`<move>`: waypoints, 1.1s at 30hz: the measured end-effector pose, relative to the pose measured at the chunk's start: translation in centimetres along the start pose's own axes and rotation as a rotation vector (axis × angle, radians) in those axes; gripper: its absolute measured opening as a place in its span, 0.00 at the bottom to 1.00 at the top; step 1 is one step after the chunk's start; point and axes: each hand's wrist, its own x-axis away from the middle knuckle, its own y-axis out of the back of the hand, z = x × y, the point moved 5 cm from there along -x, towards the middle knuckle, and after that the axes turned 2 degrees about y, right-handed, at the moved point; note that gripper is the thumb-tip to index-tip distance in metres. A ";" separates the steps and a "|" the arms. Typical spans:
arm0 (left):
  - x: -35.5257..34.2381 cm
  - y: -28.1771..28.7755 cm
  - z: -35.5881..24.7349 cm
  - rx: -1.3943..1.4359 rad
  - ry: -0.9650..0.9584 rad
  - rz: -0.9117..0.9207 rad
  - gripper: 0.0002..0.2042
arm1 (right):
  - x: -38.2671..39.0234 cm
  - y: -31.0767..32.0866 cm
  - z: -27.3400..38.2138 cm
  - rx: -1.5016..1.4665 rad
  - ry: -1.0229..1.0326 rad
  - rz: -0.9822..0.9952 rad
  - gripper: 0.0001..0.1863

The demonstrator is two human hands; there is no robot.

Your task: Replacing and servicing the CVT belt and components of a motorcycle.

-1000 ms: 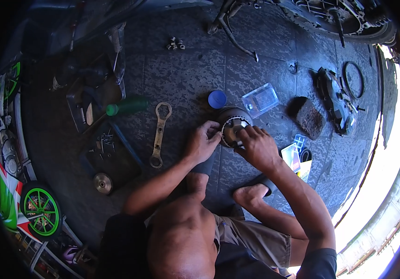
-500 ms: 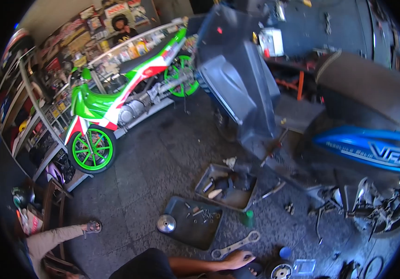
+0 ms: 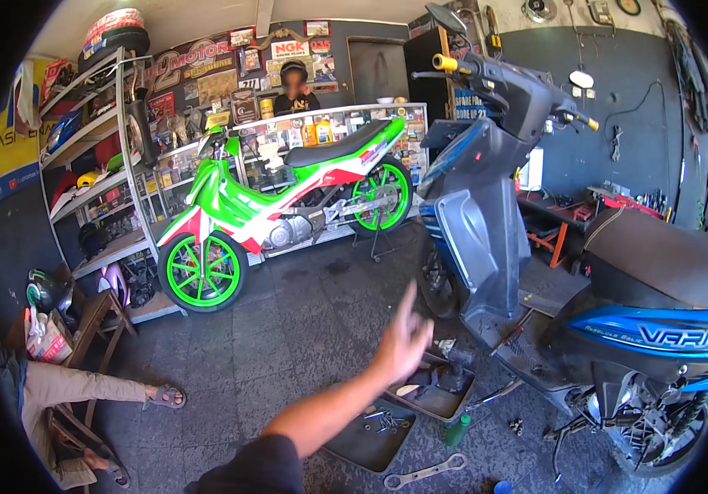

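My left hand [image 3: 404, 346] is raised in front of me, its arm coming in from the lower edge in a black sleeve. The index finger stretches away from me, the other fingers look partly curled, and nothing shows in the hand. Just beyond and below it lies a dark tray [image 3: 461, 399] with parts in it. A second dark tray [image 3: 362, 451], with several small metal bolts [image 3: 388, 420], sits partly behind my forearm. Nearby on the floor are a green bottle [image 3: 457, 431] and a long flat two-ended wrench [image 3: 425, 474]. My right hand is out of view.
A blue and dark scooter [image 3: 650, 337] stands at right, parts exposed near its rear wheel. Beyond, a green, white and red motorcycle [image 3: 247, 206] is parked before a glass counter [image 3: 415, 132], with a person [image 3: 294, 92] behind it. Another person's leg [image 3: 95, 387] extends from a bench at left.
My left hand has risen from low beside the wrench and now reaches forward with the index finger out. The view has tilted up, bringing the counter and wall into sight.
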 end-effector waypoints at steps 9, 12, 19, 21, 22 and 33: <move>-5.6 -3.5 -15.3 0.283 -0.308 0.130 0.14 | 0.7 0.3 -1.0 0.005 -0.012 -0.038 0.19; 3.0 -10.0 -16.4 0.066 -0.418 0.560 0.17 | 1.4 0.8 -1.6 0.012 -0.030 -0.037 0.20; 13.8 -18.5 -13.0 0.117 -0.392 1.002 0.17 | 0.8 3.7 1.0 0.079 0.115 -0.320 0.14; 14.1 -18.6 -13.0 0.184 -0.360 0.968 0.18 | 1.2 4.3 2.6 0.130 0.099 -0.298 0.16; 14.2 -18.3 -13.4 0.250 -0.330 0.921 0.19 | 1.2 5.0 4.7 0.154 0.095 -0.285 0.16; 15.8 -19.7 -13.6 0.167 -0.351 1.086 0.16 | 2.4 4.7 10.1 0.095 -0.093 -0.087 0.20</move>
